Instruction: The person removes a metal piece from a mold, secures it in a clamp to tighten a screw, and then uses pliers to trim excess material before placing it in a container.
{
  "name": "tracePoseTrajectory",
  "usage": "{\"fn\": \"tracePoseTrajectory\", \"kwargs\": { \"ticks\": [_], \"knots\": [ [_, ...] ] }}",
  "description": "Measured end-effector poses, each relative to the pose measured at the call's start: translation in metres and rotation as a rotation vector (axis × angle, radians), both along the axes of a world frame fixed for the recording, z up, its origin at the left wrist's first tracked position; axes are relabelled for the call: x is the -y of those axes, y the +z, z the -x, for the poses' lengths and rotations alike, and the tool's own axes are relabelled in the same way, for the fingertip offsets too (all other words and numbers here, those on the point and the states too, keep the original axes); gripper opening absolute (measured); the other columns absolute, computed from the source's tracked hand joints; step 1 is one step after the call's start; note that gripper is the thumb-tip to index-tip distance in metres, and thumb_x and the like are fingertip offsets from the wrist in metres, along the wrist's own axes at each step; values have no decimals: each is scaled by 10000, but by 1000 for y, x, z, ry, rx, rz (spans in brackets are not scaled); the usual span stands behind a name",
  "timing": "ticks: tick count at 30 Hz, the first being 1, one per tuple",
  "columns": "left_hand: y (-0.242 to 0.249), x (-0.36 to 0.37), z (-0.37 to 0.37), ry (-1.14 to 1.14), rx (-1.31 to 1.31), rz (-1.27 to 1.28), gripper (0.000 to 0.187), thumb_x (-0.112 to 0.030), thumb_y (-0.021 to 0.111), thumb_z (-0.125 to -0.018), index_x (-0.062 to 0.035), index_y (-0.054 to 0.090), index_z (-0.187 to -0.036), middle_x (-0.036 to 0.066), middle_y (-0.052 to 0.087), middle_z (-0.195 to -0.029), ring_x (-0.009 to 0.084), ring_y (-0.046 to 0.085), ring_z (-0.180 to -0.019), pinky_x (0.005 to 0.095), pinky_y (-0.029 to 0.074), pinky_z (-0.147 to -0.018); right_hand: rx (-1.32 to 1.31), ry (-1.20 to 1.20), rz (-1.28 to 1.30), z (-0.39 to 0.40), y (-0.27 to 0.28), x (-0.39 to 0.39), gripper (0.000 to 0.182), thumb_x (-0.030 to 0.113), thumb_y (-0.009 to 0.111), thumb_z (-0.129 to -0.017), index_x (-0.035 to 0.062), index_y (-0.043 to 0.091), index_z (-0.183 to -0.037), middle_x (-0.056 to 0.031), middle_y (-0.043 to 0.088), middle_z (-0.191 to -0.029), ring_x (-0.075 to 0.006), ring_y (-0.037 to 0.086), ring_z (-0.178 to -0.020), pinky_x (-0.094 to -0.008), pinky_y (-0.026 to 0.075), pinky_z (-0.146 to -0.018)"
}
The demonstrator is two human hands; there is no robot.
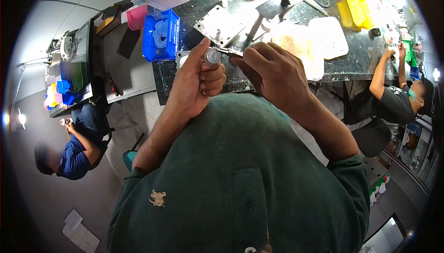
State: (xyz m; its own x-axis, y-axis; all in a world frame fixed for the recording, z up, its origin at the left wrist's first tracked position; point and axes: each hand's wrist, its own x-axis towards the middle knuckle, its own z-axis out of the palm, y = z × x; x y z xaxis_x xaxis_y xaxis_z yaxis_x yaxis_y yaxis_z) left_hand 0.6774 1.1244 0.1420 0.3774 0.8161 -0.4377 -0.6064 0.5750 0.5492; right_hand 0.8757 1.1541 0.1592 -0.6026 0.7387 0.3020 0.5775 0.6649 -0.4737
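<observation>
My left hand [196, 77] is closed around a small round metal piece [212, 56], its silvery top showing beside the thumb. To its right, my right hand [273, 68] is pinched on a thin dark tool [231, 54], whose narrow end reaches toward the metal piece. Whether the tip touches the piece is too small to tell. Both hands are over the front edge of the dark speckled worktable [171, 82]. Just beyond them lies a pale metal plate with holes [219, 25].
A blue bin [160, 36] stands left of my hands. A whitish tray [300, 45] and a black stand [284, 1] are beyond the right hand. Yellow bins [355, 12] are at the back right. One person [74, 156] sits far left, another [393, 96] far right.
</observation>
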Motion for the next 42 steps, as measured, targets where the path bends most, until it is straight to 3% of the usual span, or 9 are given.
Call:
{"fn": "tracePoseTrajectory", "kwargs": {
  "ticks": [3,5,8,15,18,23,30,40,42],
  "knots": [
    [-2,1,1,1,0,25,485,-494,376,-1003,-160,351,-652,-76,232,-576,34,183,-463,219,135,-405,78,20,-8,0,-5,0,162,145,655,-863,90,593,-1002,-51,605,-836,-190,618,-770,-370,510,-630],
    [-5,1,2,-17,6,62,485,-497,372,-1003,-160,355,-655,-76,239,-574,34,184,-460,219,135,-405,-18,-26,-75,4,-11,-2,235,185,663,-879,64,500,-762,-52,549,-714,-232,587,-674,-380,457,-573],
    [-5,2,2,-9,-17,53,488,-501,377,-1001,-157,360,-656,-78,245,-572,33,183,-462,220,138,-406,59,34,-34,-1,-8,-4,127,160,618,-900,81,581,-992,-63,601,-803,-199,624,-715,-382,500,-583],
    [-11,-2,2,-4,-119,-121,492,-493,364,-1003,-151,354,-649,-73,228,-572,49,192,-490,241,147,-448,-176,64,263,-1,1,-8,221,246,609,-934,34,588,-874,-84,569,-589,-201,560,-471,-363,445,-471],
    [-17,2,6,-15,-144,-227,458,-469,315,-1016,-112,472,-777,-64,273,-594,65,250,-525,247,203,-496,-175,32,642,-3,10,-8,301,306,598,-943,28,583,-830,-62,541,-541,-149,564,-471,-328,452,-460],
    [-15,7,3,51,-330,-430,532,-538,314,-1002,-55,489,-865,-12,381,-686,90,308,-615,268,246,-563,-688,78,1627,-5,13,-3,348,378,560,-964,42,582,-876,-11,531,-618,-78,503,-481,-234,445,-435],
    [-17,12,-5,191,-249,-488,506,-497,370,-1008,-22,540,-1060,3,493,-757,67,421,-677,222,328,-596,-1184,162,2257,-3,6,13,377,387,511,-986,29,536,-1096,21,446,-669,-64,460,-515,-224,451,-438],
    [-7,3,-5,163,-264,-75,278,-389,553,-964,-115,583,-999,30,643,-783,104,568,-660,217,385,-537,-649,-43,1480,-9,1,6,390,389,557,-965,10,599,-887,-49,605,-683,-100,583,-599,-241,441,-501],
    [-8,2,-5,228,-277,-10,245,-363,576,-957,-120,588,-979,43,663,-790,117,596,-669,224,405,-548,-567,-103,1106,-9,-8,7,391,378,562,-965,18,597,-818,-60,640,-709,-109,587,-610,-270,441,-543]
  ]
}}
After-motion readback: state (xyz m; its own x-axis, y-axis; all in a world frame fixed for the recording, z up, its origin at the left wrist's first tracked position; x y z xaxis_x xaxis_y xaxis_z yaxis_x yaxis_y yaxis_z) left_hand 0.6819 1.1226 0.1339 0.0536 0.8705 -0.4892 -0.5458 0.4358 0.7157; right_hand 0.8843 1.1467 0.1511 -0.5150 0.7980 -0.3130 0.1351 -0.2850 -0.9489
